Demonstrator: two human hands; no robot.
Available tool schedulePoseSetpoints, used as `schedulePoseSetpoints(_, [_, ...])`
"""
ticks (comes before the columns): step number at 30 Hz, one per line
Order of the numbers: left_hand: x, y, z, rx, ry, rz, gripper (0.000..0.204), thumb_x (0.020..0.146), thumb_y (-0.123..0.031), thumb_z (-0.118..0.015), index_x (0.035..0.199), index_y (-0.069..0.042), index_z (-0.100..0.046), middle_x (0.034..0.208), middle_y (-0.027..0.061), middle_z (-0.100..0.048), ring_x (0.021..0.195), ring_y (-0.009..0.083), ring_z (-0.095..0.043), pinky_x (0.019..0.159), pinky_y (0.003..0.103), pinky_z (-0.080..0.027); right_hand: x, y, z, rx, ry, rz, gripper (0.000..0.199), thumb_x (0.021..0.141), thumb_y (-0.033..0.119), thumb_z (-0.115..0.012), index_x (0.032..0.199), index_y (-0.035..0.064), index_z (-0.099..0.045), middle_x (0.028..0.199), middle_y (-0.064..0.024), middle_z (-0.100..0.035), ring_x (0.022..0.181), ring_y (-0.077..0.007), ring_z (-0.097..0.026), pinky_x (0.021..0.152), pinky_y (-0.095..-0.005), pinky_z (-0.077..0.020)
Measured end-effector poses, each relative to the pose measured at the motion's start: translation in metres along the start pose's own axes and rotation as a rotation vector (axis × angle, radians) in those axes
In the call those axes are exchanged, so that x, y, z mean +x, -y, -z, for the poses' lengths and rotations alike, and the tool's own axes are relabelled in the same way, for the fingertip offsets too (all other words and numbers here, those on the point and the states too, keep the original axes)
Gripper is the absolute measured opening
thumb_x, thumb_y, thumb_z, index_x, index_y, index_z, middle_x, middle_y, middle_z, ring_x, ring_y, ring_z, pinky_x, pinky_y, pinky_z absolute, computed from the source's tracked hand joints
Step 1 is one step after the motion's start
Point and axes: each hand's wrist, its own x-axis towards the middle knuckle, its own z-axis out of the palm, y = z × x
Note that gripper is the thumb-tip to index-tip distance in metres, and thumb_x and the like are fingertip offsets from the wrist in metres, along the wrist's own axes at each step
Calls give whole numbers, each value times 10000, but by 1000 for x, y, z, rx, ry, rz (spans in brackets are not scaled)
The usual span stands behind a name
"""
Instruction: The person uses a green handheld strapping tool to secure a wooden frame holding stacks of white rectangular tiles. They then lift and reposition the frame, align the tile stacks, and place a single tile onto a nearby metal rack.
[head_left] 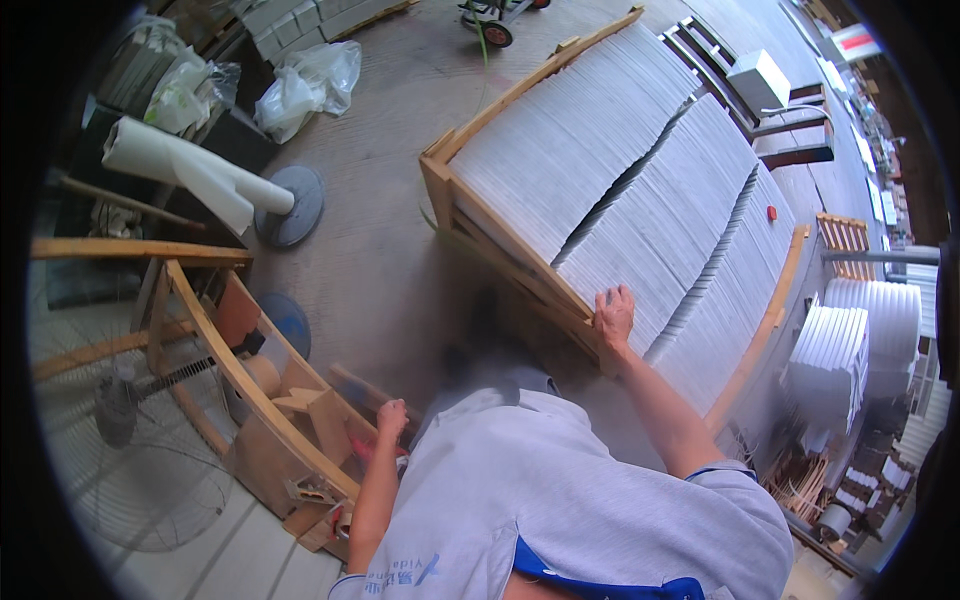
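My right hand (613, 318) rests at the near edge of a wooden crate (520, 243), its fingers curled by the end of a plank and against the packed sheets. Whether anything small is inside those fingers is hidden. Thin grey-white sheets (650, 235) stand on edge in the crate, in three tight rows with dark gaps between them. On the right row lies a small red object (771, 213). My left hand (393, 416) is closed beside a wooden bench (265, 415); what it holds, if anything, cannot be made out. Something red shows just below it.
A roll of white sheeting (190, 170) leans at the left by a round grey disc (292, 207). A wire fan guard (150, 495) stands lower left. Clear plastic bags (310, 90) lie at the back. White bundles (830, 355) and a white box (758, 80) are at right.
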Motion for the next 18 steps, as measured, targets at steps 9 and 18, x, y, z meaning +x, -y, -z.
schedulePoseSetpoints(9, [32, -124, 15, -80, -13, -71, 351, 932, -297, -520, 1036, 3, -670, 800, 63, -660, 628, 147, -612, 599, 315, -492, 4, 2, 4, -67, 82, 43, 446, 916, 299, -587, 1160, -74, -571, 1349, -316, -464, 1267, -444, -429, 1090, -486, -327])
schedulePoseSetpoints(18, [67, -168, 62, -125, -11, -29, 385, 978, -314, -495, 1173, 1, -604, 920, 93, -671, 666, 152, -624, 559, 280, -494, 67, 99, 6, 189, 72, 133, 461, 893, 234, -636, 1236, -62, -551, 1333, -250, -523, 1260, -400, -476, 1076, -476, -356])
